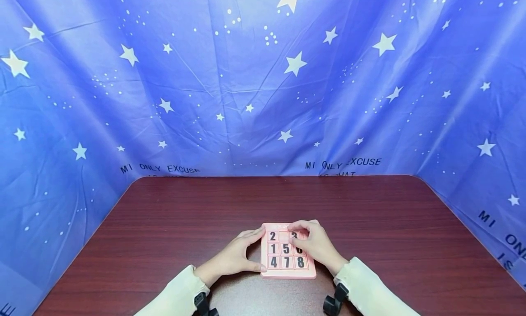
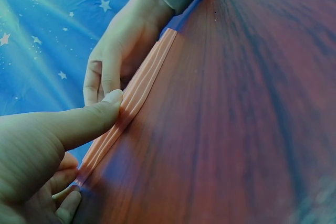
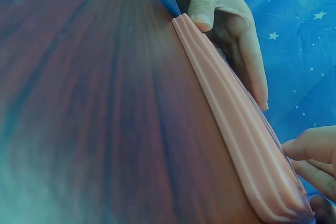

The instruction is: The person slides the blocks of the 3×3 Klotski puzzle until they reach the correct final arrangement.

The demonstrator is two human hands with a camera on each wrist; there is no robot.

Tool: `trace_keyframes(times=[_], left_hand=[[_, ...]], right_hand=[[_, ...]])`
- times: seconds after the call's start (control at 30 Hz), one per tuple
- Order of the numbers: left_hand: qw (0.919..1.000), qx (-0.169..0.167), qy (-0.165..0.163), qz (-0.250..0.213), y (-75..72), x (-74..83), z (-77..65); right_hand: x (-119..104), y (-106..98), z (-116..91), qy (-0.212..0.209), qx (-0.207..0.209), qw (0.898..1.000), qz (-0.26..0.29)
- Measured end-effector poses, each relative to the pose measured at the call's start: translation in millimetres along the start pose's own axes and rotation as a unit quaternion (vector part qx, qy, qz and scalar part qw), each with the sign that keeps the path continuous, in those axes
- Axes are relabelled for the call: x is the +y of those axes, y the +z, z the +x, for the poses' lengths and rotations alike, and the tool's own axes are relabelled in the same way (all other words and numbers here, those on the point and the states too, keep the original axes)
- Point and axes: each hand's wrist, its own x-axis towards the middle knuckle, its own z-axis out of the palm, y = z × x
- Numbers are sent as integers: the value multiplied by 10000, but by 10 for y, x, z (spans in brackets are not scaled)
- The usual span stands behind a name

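Observation:
A pink number slide puzzle (image 1: 287, 274) lies flat on the table. Its top row shows 2, a gap, then the 3 tile (image 1: 294, 235), partly covered; below are 1, 5, a half-hidden 6, and 4, 7, 8. My left hand (image 1: 234, 256) holds the puzzle's left side, thumb at the near corner and fingers at the far one. Over the upper right reaches my right hand (image 1: 318, 243), its fingers bent onto the far edge and its thumb touching beside the 3. In the right wrist view, the ridged pink side (image 3: 231, 124) lies between both hands.
The dark red wooden table (image 1: 185, 202) reaches back to a blue star-patterned curtain (image 1: 246, 78) that hangs on three sides. Black wrist cameras (image 1: 334, 299) sit at both pale sleeves (image 1: 370, 286).

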Motion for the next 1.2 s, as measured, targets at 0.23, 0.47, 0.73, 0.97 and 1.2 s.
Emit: trace_keyframes(times=[0.23, 0.47, 0.73, 0.97, 1.2], left_hand=[[10000, -11, 19, 44, -6, 6, 12], [10000, 9, 56, 55, -12, 11, 17], [10000, -11, 7, 69, -25, 20, 7], [10000, 9, 67, 8, -26, 27, -9], [10000, 15, 24, 52, -21, 36, -17]], right_hand=[[35, -66, -15, 50, 21, 10000, 19], [32, -83, -13, -7, 18, 10000, -56], [-36, -68, 2, -24, 55, 10000, 50], [-158, 25, 22, -217, -168, 9994, 214], [-214, 128, 38, -222, -312, 9988, 295]])
